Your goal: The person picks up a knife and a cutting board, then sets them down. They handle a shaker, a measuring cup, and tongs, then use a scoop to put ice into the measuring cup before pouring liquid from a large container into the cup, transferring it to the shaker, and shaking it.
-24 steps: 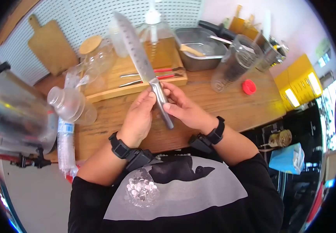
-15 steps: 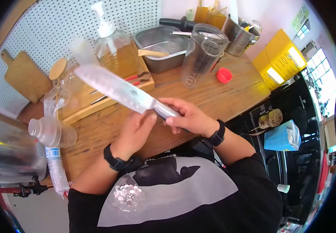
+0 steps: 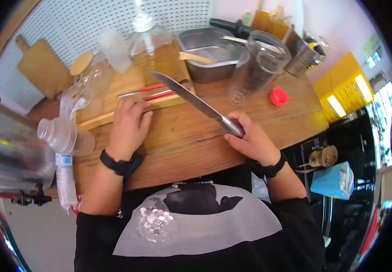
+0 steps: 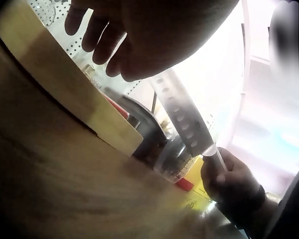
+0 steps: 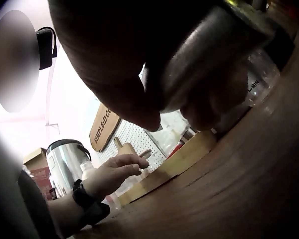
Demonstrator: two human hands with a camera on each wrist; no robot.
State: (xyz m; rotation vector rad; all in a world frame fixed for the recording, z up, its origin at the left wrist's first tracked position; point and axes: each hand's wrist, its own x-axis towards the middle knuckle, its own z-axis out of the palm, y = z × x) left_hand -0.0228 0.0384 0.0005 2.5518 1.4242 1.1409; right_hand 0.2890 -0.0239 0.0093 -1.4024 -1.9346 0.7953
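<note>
A chef's knife (image 3: pixel 191 98) is gripped by its metal handle in my right hand (image 3: pixel 255 141), the blade slanting up and to the left past the wooden tray's right front corner. Dimples along the blade show in the left wrist view, where the knife (image 4: pixel 182 112) stands tilted in the right hand (image 4: pixel 229 179). My left hand (image 3: pixel 130 121) holds nothing; its fingers are at the front rim of the wooden tray (image 3: pixel 100 119). Just beyond those fingertips lie two slim red-handled tools (image 3: pixel 159 94).
Behind the tray's front stand a pump bottle (image 3: pixel 148 52) and a wooden-lidded jar (image 3: pixel 91 72). Rightward are a grey metal pan (image 3: pixel 205 70), a clear measuring cup (image 3: pixel 255 72) and a red cap (image 3: pixel 278 97). At left are a frosted bottle (image 3: pixel 69 136) and a steel urn (image 3: pixel 10 145).
My left hand has left the knife and moved left to the tray's front edge. The right hand has moved right with the knife, its blade now lower over the table.
</note>
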